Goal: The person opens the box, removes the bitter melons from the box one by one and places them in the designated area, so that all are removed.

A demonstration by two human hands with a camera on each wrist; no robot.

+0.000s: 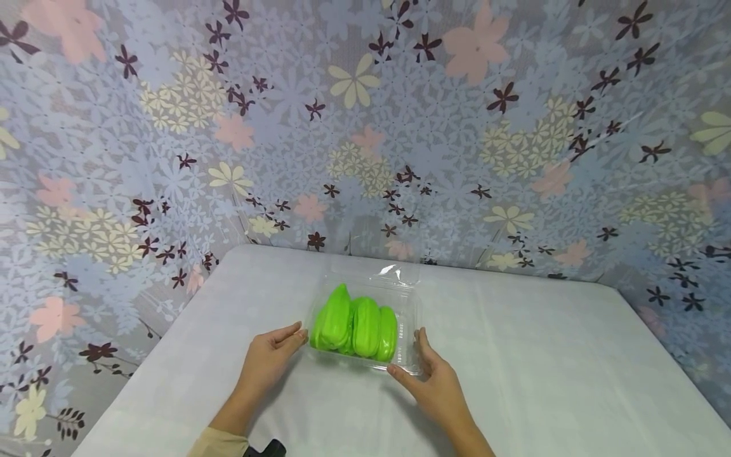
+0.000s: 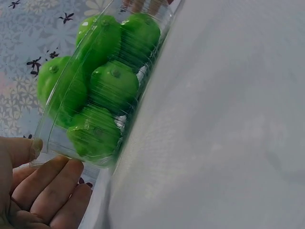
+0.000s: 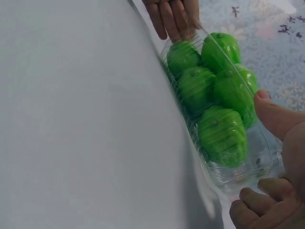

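Observation:
A clear plastic clamshell box (image 1: pixel 408 346) stands near the middle of the table, its transparent lid (image 1: pixel 374 270) folded back toward the wall. Inside lie several bright green, glossy, ribbed pieces (image 1: pixel 366 327) shaped like fruit or peppers, stacked toward the box's left; its right end shows bare plastic. My left hand (image 1: pixel 265 362) pinches the left edge between thumb and fingers, as the left wrist view also shows. At the front right corner my right hand (image 1: pixel 440 384) grips the box, thumb on the rim and fingers along the side. Whether the box touches the table cannot be told.
A white cloth covers the table (image 1: pixel 542 355), which spreads out on both sides of the box. Behind it hangs a floral curtain or wall covering (image 1: pixel 365 127), close to the table's far edge. A dark object (image 1: pixel 268 449) shows by the left sleeve.

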